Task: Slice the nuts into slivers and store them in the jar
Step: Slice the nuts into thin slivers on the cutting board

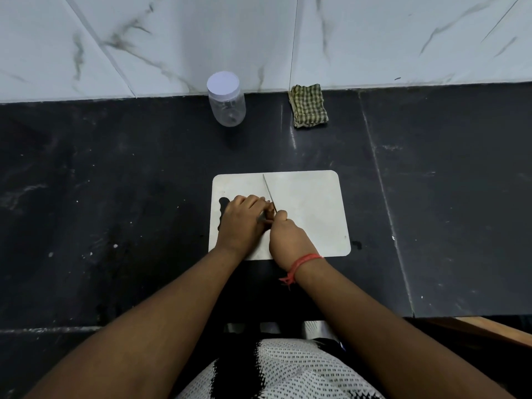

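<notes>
In the head view, a white cutting board [311, 203] is lying on the dark tabletop [115, 182] just below the middle of the frame; both hands are meeting over its left half. The right hand [288, 237] is curling round the handle of a knife [269, 194], whose thin blade is pointing up the frame across the board; a red thread [302, 262] is circling that wrist. The left hand [244, 220] is lying knuckles-up just left of the blade, its fingers bending down toward the board beside the knife; the nuts are sitting hidden under those fingers, so whether the hand is pinching anything I cannot tell. The clear jar [227, 108] with its white lid on is standing upright near the top middle of the frame, against the marble wall [403, 38], well apart from the board; a folded checked cloth [308, 106] is lying to its right.
</notes>
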Demonstrator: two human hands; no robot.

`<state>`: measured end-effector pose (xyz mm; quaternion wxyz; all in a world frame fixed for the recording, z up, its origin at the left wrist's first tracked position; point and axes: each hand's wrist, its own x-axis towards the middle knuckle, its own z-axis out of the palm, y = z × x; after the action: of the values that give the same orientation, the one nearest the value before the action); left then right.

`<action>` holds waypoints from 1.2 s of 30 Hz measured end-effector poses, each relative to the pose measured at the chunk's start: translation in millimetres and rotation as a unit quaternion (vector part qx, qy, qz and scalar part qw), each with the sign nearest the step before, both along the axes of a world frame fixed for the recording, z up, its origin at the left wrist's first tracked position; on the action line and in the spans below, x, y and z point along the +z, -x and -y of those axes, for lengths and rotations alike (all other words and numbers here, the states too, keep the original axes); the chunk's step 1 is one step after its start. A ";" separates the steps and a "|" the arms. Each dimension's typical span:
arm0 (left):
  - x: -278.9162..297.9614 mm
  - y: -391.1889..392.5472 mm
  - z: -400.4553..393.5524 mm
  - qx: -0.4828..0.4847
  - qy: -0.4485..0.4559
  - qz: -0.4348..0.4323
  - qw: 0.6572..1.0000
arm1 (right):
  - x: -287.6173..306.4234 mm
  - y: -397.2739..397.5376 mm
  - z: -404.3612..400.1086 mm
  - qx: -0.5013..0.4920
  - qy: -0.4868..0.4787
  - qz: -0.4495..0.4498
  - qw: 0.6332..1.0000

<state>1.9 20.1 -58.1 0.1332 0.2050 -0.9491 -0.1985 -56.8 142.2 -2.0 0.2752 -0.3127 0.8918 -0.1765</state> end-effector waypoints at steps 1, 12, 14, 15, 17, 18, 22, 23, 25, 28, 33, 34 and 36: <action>0.3 -0.3 -0.2 0.001 0.000 0.003 1.000 | -0.6 -2.1 -3.8 0.008 -0.003 -0.008 1.000; -1.1 -1.9 -0.9 0.002 -0.007 0.008 1.000 | -5.0 -5.5 -12.1 0.023 -0.014 -0.029 0.999; -0.3 -1.7 -0.9 0.007 -0.003 0.002 1.000 | -7.1 -5.0 -10.0 0.026 -0.014 -0.029 0.999; 0.7 -0.8 -1.4 0.011 -0.002 -0.002 1.000 | -7.8 -2.8 -5.5 0.022 -0.014 -0.025 0.999; 1.3 0.4 -2.4 0.014 -0.005 -0.011 1.000 | -8.3 1.9 2.2 0.011 -0.015 -0.015 1.000; 1.3 0.1 -2.9 0.012 -0.007 -0.014 1.000 | -8.5 2.6 2.9 0.010 -0.016 -0.015 1.000; -0.2 -2.3 -1.9 0.007 -0.001 0.002 1.000 | -10.8 -5.2 -19.0 0.046 -0.035 -0.047 0.997; 0.0 -2.2 -1.8 0.009 -0.002 0.009 1.000 | -11.4 -6.7 -25.7 0.056 -0.039 -0.055 0.996; 1.0 -1.1 -2.3 0.015 -0.008 0.017 1.000 | -13.3 -7.6 -34.3 0.060 -0.043 -0.062 0.995; 2.0 -1.8 -3.2 0.017 -0.010 0.014 1.000 | -14.9 -8.7 -39.5 0.065 -0.047 -0.059 0.995; 3.5 -2.8 -3.6 0.016 -0.017 0.006 1.000 | -12.1 -6.6 -48.1 0.065 -0.027 -0.064 0.995; 3.6 -2.9 -4.0 0.018 -0.016 0.006 1.000 | -11.5 -6.6 -50.8 0.062 -0.024 -0.063 0.996; 3.3 -3.1 -4.8 0.021 -0.016 0.006 1.000 | -10.9 -7.2 -56.0 0.047 -0.010 -0.053 0.997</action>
<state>5.0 24.9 -54.8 0.1283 0.2278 -0.9421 -0.2099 -49.6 198.2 -13.0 0.2389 -0.3601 0.8912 -0.1381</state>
